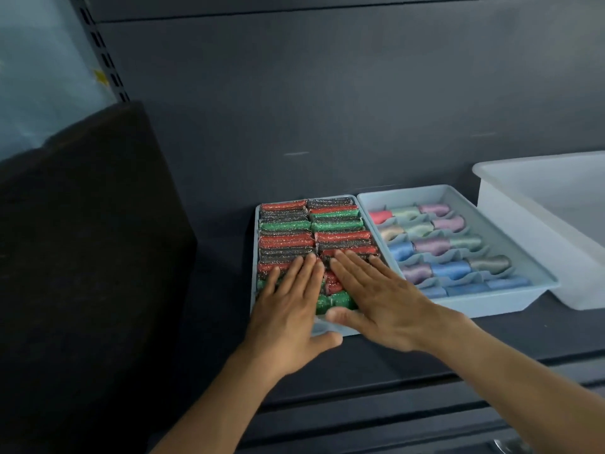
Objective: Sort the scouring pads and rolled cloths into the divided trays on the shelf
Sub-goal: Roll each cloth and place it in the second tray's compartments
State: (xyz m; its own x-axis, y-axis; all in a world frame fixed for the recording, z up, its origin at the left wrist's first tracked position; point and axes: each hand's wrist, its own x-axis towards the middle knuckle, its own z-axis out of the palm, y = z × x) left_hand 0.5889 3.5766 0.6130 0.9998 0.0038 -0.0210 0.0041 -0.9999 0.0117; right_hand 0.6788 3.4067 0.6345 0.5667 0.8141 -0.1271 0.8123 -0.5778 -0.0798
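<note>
Fingers (307, 273) first: on the left hand (288, 309) they were straight and close together, laid flat on top of the scouring pads (314, 231) and gripping nothing. Those of the right hand (376, 303) lay the same way just beside them, palm down, with the two sets of fingertips nearly meeting. I read both hands as spread and pressing, not holding. The left thumb stuck out sideways by the tray's near rim, and the right thumb lay at the nearest green pad.

The pads, glittery red, green and dark grey, stood packed in two columns running from under the fingers to the far wall of the left tray (256, 244). Just right of the right fingers, side by side with that tray, sat the second tray (491, 304). Its wavy dividers held rolled cloths (435, 244) in pink, green, lilac, blue and grey. Further right stood a white bin (523, 224), close to it; I could not tell whether they touched. All three rested on the dark shelf (393, 348), with a grey back panel (327, 109) beyond the fingertips. Well left of the left fingers rose a large dark block (82, 257), blurred, with a slotted upright (101, 50) above it
</note>
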